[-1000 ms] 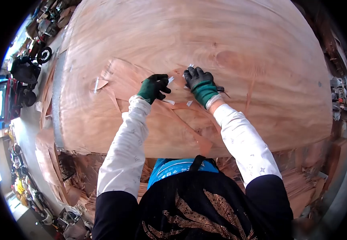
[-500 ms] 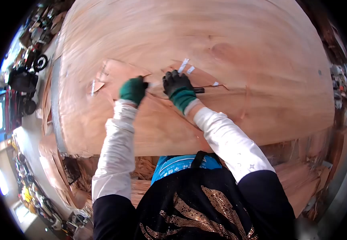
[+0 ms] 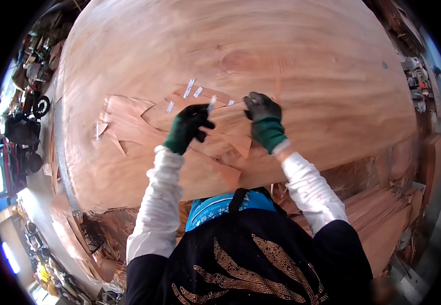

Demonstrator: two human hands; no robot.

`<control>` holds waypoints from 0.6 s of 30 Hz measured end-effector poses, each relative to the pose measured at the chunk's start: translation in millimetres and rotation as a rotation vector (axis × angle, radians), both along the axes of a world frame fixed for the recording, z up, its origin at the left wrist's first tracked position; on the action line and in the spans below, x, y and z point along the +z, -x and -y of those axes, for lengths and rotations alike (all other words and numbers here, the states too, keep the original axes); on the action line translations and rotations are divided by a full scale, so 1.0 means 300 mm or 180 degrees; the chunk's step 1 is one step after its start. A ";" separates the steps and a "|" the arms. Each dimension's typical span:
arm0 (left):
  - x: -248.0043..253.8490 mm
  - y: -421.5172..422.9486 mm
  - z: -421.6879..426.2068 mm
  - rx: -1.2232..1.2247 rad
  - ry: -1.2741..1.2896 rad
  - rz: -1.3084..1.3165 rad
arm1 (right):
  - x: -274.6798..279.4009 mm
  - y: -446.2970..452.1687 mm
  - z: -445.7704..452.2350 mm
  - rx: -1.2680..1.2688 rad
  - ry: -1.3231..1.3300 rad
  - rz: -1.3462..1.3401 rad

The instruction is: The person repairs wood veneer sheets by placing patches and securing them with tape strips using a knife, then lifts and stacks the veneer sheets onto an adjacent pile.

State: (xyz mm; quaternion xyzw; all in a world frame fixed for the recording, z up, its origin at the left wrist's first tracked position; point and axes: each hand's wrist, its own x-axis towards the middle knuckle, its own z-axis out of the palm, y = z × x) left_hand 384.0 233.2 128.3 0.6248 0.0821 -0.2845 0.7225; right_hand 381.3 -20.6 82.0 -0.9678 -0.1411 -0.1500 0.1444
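My left hand (image 3: 191,126), in a green and black glove, pinches a small white strip (image 3: 211,105) above the wood sheet (image 3: 307,127). My right hand (image 3: 266,119), gloved alike, has its fingers curled at the right end of a reddish veneer patch (image 3: 210,94); what it holds, if anything, is hidden. Several white tape pieces (image 3: 198,92) lie on and beside that patch. Left of my left hand is a larger torn veneer piece (image 3: 124,114), with a tape strip (image 3: 97,130) at its left tip. A pointed veneer scrap (image 3: 229,174) lies near the front edge.
Below the sheet's front edge are stacked veneer offcuts (image 3: 378,223) and a dark crate (image 3: 93,236). A motorcycle (image 3: 27,114) and a red vehicle (image 3: 4,168) stand on the floor at the left. Assorted items (image 3: 417,84) line the right side.
The view has shifted, so the patches appear farther left. My right hand has moved right along the patch, uncovering its tape pieces. My left hand moved away left, then back with the white strip.
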 end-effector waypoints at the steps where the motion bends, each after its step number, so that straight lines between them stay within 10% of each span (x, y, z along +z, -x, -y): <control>1: 0.025 -0.019 0.076 0.0089 0.0112 -0.0015 | 0.026 0.009 0.046 -0.0074 -0.0054 -0.0018; 18: -0.070 -0.002 0.190 0.0247 -0.0875 0.0093 | -0.146 -0.088 -0.062 0.1135 0.0651 0.0224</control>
